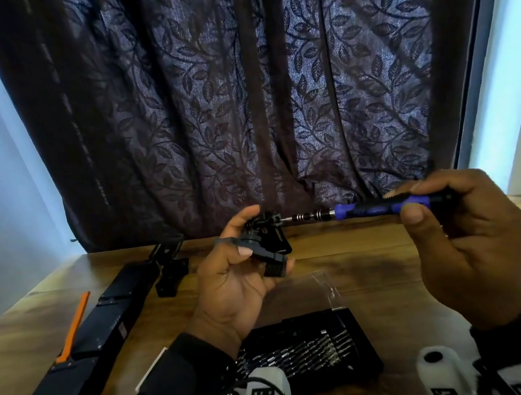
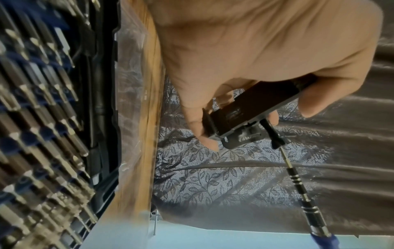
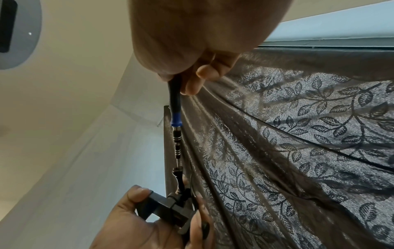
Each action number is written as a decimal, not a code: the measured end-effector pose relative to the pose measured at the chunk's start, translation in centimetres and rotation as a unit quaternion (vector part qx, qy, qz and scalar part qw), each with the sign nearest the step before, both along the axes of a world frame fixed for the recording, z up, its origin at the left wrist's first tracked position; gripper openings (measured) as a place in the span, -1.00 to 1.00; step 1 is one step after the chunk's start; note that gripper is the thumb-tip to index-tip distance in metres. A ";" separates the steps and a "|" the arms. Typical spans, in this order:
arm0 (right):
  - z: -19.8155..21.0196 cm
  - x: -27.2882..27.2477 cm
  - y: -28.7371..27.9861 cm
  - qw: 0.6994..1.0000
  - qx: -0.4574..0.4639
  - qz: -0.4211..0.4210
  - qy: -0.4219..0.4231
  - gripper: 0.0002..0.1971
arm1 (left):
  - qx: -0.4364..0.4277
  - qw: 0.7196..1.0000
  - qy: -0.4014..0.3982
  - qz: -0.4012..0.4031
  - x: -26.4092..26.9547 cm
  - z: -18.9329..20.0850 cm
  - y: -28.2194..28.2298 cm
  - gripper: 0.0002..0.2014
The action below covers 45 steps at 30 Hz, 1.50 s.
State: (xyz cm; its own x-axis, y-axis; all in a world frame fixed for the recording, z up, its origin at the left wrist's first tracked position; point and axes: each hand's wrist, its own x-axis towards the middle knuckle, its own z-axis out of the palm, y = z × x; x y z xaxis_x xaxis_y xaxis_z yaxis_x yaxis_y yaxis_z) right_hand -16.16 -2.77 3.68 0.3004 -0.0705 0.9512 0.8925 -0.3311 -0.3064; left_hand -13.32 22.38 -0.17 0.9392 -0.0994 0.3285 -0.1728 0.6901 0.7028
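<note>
Above the wooden table, a black clamp part sits gripped in the left hand. One blue-handled screwdriver, pinched by the right hand, lies level, tip meeting the part's screw. One bit case lies below, near the wrists.

Bit case on tabletop, front edge, centre. Plastic bag just behind it. Above both, mid-air: clamp in L hand, screwdriver to its R in R hand, lying level, tip at clamp. Far L: row of boxes runs near-L to back-centre, pry tool along its L side, small parts at far end. Curtain behind tabletop.
</note>
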 end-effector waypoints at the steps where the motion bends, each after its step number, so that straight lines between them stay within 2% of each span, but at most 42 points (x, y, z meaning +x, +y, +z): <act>1: 0.0 0.0 0.0 1.000 -0.002 -0.001 0.001 -0.89 | 0.005 1.000 0.001 0.002 0.0 0.0 0.0 -0.30; 9: 0.0 0.2 -0.2 1.000 -0.004 -0.008 0.009 -0.90 | 0.036 0.999 0.011 0.012 0.1 -0.1 0.0 -0.34; 12: 0.1 0.4 -0.7 0.999 -0.033 -0.017 0.023 -0.93 | 0.086 0.995 0.011 0.050 0.0 0.1 0.1 -0.35; 14: 0.3 0.8 -1.2 0.997 -0.065 -0.035 0.038 -0.96 | 0.129 0.987 -0.005 0.092 -0.1 0.1 0.2 -0.22; 16: 0.2 1.5 -1.6 0.993 -0.095 -0.049 0.056 -0.95 | 0.134 0.984 -0.013 0.119 0.0 -0.1 0.2 -0.05; 18: -0.1 2.3 -2.0 0.989 -0.122 -0.044 0.077 -0.94 | 0.133 0.982 0.002 0.134 0.1 -0.3 0.0 0.00; 19: -0.2 2.6 -2.2 0.986 -0.136 -0.037 0.090 -0.97 | 0.135 0.981 0.010 0.139 0.1 -0.4 -0.1 -0.02; 21: -0.5 3.1 -2.6 0.981 -0.159 -0.025 0.106 -0.90 | 0.140 0.979 0.018 0.143 0.0 -0.5 -0.3 -0.07; 26: -0.6 3.5 -3.2 0.979 -0.168 -0.034 0.110 -0.83 | 0.153 0.975 0.031 0.157 -0.2 -0.5 -0.9 -0.20; 32: -0.7 3.8 -3.2 0.974 -0.179 -0.064 0.121 -0.81 | 0.151 0.975 0.040 0.160 0.0 -0.7 -1.0 -0.19; 36: -0.7 4.5 -3.3 0.972 -0.184 -0.079 0.125 -0.64 | 0.144 0.976 0.037 0.162 -0.1 -0.5 -1.1 -0.21; 37: -0.7 4.5 -3.3 0.972 -0.184 -0.075 0.125 -0.64 | 0.144 0.975 0.034 0.163 -0.1 -0.4 -1.1 -0.22; 40: -0.5 4.0 -3.3 0.976 -0.177 -0.030 0.127 -0.84 | 0.145 0.975 0.030 0.165 -0.4 0.0 -1.2 -0.22; 42: -0.6 3.7 -3.5 0.974 -0.184 -0.017 0.128 -0.79 | 0.148 0.974 0.030 0.168 -0.5 0.1 -1.2 -0.21; 45: -0.5 3.8 -3.5 0.972 -0.194 -0.048 0.125 -0.84 | 0.157 0.972 0.025 0.174 -0.6 0.2 -1.2 -0.21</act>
